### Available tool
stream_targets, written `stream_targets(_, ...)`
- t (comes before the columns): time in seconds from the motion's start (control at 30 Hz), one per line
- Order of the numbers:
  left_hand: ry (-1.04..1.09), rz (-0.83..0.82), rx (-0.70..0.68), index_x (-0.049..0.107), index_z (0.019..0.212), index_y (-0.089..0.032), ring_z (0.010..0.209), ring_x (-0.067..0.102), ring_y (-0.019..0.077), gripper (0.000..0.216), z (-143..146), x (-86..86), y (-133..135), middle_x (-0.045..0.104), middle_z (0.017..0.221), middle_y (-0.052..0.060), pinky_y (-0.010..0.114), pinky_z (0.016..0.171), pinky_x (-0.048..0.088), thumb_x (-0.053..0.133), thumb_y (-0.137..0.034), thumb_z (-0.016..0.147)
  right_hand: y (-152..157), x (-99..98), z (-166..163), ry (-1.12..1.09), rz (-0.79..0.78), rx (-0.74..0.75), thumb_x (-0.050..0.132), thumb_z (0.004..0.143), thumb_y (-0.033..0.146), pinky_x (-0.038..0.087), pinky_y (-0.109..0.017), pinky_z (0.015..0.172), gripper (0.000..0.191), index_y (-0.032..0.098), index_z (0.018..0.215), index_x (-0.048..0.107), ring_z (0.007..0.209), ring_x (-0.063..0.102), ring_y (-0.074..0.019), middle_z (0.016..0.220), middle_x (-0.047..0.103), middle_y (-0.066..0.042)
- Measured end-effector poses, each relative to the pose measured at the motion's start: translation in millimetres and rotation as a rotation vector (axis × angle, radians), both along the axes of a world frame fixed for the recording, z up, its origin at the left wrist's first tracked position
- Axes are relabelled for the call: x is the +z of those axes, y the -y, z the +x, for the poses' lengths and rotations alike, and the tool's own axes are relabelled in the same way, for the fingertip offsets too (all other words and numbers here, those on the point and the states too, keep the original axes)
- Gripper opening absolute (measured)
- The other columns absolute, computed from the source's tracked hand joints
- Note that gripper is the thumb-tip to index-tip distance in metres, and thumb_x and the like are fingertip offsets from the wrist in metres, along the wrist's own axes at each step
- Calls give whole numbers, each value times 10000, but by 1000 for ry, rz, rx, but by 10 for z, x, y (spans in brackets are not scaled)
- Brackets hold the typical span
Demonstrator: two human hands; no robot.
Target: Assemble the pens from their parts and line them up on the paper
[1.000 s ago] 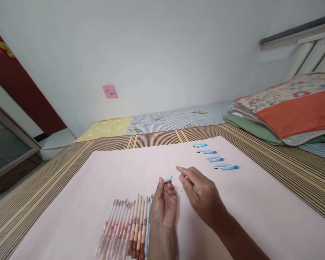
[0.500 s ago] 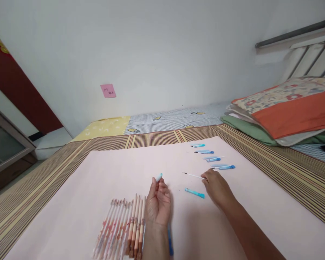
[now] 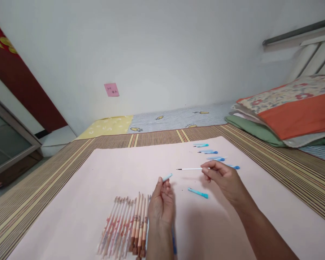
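Note:
My left hand (image 3: pixel 161 203) is closed around a light blue pen barrel (image 3: pixel 167 177) that sticks up past my fingers. My right hand (image 3: pixel 224 180) pinches a thin white refill (image 3: pixel 191 169) with a dark tip, held level above the pink sheet (image 3: pixel 97 187) and pointing left. A blue pen piece (image 3: pixel 198 193) lies on the sheet between my hands. Just left of my left wrist lies a row of several pink and brown patterned pens (image 3: pixel 126 225), side by side.
Several blue pen parts and refills (image 3: pixel 209 152) lie in a column beyond my right hand. The pink sheet covers a striped mat (image 3: pixel 27 202) on a bed. Folded bedding and a pillow (image 3: pixel 289 108) are stacked at right. A pink note (image 3: pixel 111 90) sticks on the wall.
My right hand set a blue piece down on the sheet, reached toward the column of parts, and now holds the white refill lifted off the sheet. My left hand stayed put with the barrel.

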State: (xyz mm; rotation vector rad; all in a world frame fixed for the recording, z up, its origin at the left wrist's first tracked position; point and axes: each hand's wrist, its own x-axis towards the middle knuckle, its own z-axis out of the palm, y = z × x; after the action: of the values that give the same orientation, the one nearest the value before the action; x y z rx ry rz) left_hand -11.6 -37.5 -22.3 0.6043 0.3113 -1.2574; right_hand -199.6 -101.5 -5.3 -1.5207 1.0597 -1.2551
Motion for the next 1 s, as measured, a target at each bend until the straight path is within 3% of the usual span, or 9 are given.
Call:
stream_targets(0.17,21,11,22,604,873,-69,541,645,75,94,-11,5,7,670,711,64,118,503,543,531,-35,920,-119,190,34,1,-57,-24,668,820,367,487,-274,589,178,191,833,694,585,555,-145,578,570,13)
stream_targets(0.53,169,-55,-9,628,787,-70,542,639,78,136,-63,-27,-4,665,671,63,123,490,528,562,-43,903,-236,251,127,-95,-108,-54,671,839,369,464,-247,530,178,196,829,712,566,560,-141,584,586,11)
stream_targets(0.83,239,-95,29,674,765,-69,568,668,95,152,-70,-65,7,681,669,70,140,541,554,583,-28,880,-259,12,412,65,-15,162,582,903,460,566,-313,662,361,162,1034,737,696,636,-170,747,691,-50)
stream_targets(1.0,302,-115,58,698,805,-68,575,674,99,87,-72,-37,3,692,702,68,151,554,562,632,-32,849,-203,-13,365,97,6,127,625,884,448,545,-279,612,326,161,973,752,642,615,-144,761,697,-51)
